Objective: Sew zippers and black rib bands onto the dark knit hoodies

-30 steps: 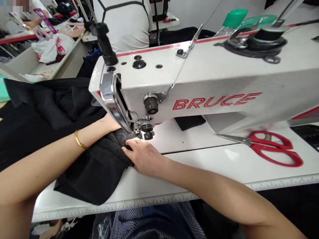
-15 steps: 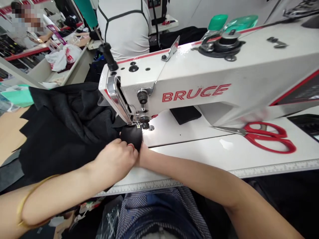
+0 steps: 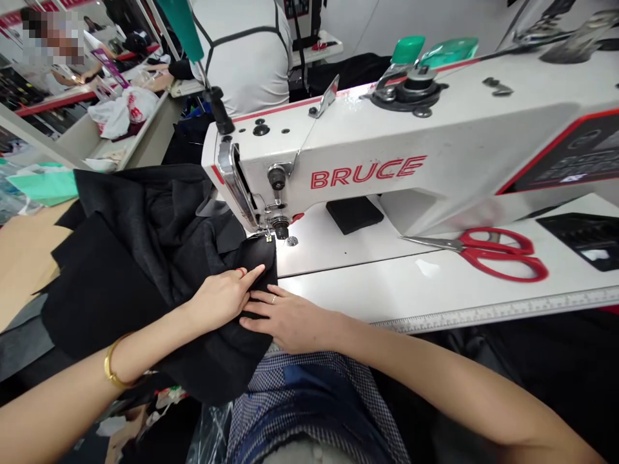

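Black fabric point(image 3: 111, 277) lies bunched on the left of the sewing machine point(image 3: 358, 138) and hangs over the table's front edge. Its upper right corner reaches the presser foot point(image 3: 269, 238). On the cloth just in front of the foot is my left hand point(image 3: 223, 295), its index finger stretched out along the fabric and its other fingers partly hidden. Close beside it, my right hand point(image 3: 294, 319) lies palm down, fingers spread over the cloth near its right edge. The fingertips of both hands nearly meet.
Red-handled scissors point(image 3: 503, 252) lie on the table right of the hands. A folded black piece point(image 3: 354, 213) sits under the machine arm. A ruler tape point(image 3: 435, 320) runs along the front edge. Behind the machine is a person in a white top point(image 3: 251, 61).
My right hand has come out from behind the left and now lies spread on the cloth. My left index finger has straightened. More fabric now hangs toward my lap, and the view has shifted right.
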The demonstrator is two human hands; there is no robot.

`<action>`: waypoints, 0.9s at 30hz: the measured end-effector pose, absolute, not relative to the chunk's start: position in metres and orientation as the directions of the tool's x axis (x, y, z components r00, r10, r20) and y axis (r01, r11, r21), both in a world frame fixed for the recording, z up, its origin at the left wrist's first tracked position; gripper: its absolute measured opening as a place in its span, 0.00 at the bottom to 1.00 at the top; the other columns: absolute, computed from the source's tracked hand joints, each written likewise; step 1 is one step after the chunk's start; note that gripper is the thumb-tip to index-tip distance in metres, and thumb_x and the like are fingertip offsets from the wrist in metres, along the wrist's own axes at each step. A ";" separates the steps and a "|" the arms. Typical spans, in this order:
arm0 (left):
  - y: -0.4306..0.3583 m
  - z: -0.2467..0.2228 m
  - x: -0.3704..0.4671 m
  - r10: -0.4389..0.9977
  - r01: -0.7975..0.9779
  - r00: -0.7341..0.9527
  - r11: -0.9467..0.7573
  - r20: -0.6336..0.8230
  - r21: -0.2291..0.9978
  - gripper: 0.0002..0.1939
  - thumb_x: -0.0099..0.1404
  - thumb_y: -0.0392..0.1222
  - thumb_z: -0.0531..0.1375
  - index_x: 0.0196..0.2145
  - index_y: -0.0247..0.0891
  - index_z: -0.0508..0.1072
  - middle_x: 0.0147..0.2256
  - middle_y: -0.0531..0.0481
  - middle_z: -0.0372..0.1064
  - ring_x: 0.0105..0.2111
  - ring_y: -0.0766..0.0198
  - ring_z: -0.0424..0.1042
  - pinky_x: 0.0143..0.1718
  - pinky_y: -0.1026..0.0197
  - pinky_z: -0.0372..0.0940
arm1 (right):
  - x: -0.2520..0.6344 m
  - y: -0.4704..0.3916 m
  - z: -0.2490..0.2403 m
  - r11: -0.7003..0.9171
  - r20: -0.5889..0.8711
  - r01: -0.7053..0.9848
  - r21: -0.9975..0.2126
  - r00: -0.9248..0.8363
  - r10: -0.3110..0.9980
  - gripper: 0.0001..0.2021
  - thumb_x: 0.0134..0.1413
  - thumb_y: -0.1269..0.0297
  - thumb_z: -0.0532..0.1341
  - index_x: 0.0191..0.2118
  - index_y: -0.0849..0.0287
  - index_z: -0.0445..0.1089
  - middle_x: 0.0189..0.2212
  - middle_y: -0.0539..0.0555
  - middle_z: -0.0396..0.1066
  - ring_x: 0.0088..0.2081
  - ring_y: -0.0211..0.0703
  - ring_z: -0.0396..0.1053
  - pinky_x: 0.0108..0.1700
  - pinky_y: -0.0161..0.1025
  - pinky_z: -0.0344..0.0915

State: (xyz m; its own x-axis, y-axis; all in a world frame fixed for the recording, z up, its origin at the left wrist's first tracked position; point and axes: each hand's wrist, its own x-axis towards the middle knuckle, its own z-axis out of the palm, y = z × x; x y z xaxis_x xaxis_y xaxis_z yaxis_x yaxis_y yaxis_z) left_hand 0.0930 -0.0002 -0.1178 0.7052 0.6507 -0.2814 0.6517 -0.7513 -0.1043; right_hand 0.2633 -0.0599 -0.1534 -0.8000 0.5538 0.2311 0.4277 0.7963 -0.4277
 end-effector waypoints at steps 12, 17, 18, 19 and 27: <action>0.038 -0.094 0.086 0.510 0.519 0.854 -0.849 -0.108 0.100 0.20 0.67 0.44 0.42 0.42 0.33 0.70 0.36 0.45 0.69 0.37 0.62 0.69 0.40 0.61 0.65 | 0.283 -0.019 -0.151 0.669 0.292 0.739 -0.082 -0.624 0.725 0.06 0.54 0.69 0.54 0.31 0.63 0.66 0.35 0.58 0.64 0.38 0.48 0.61 0.34 0.42 0.60; 0.054 -0.120 0.064 0.250 0.262 0.964 -0.952 0.093 -0.157 0.13 0.65 0.40 0.50 0.33 0.31 0.72 0.38 0.44 0.69 0.42 0.58 0.65 0.48 0.56 0.61 | 0.282 -0.020 -0.164 0.697 0.469 0.704 -0.139 -0.573 0.672 0.08 0.55 0.73 0.52 0.28 0.62 0.66 0.30 0.53 0.69 0.33 0.40 0.65 0.31 0.35 0.61; 0.053 -0.124 0.064 0.195 0.210 0.975 -0.965 0.104 -0.158 0.11 0.65 0.38 0.50 0.35 0.31 0.71 0.39 0.45 0.69 0.44 0.59 0.64 0.50 0.55 0.59 | 0.282 -0.021 -0.165 0.689 0.533 0.697 -0.200 -0.513 0.673 0.08 0.56 0.72 0.52 0.29 0.62 0.66 0.32 0.53 0.70 0.34 0.38 0.66 0.32 0.34 0.61; 0.050 -0.126 0.064 0.166 0.178 0.982 -0.972 0.090 -0.153 0.11 0.65 0.37 0.50 0.38 0.32 0.71 0.40 0.45 0.68 0.45 0.59 0.64 0.50 0.55 0.59 | 0.281 -0.022 -0.166 0.688 0.589 0.679 -0.256 -0.455 0.668 0.08 0.57 0.71 0.52 0.30 0.63 0.67 0.33 0.53 0.71 0.35 0.37 0.67 0.33 0.32 0.62; 0.056 -0.119 0.094 0.493 0.457 0.851 -0.865 -0.181 -0.208 0.14 0.60 0.31 0.47 0.23 0.30 0.68 0.26 0.41 0.65 0.30 0.57 0.63 0.30 0.56 0.62 | 0.283 -0.026 -0.170 0.640 0.488 0.638 -0.427 -0.434 0.758 0.08 0.58 0.68 0.52 0.34 0.60 0.68 0.34 0.48 0.73 0.34 0.34 0.70 0.29 0.31 0.62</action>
State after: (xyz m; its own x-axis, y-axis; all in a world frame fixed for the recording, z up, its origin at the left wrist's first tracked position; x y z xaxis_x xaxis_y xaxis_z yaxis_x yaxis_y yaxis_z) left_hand 0.0942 0.0557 -0.1186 0.8512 0.4928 -0.1808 0.4566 -0.8650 -0.2082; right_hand 0.2827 -0.0255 -0.1695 -0.4336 0.7577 0.4877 0.6382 0.6403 -0.4275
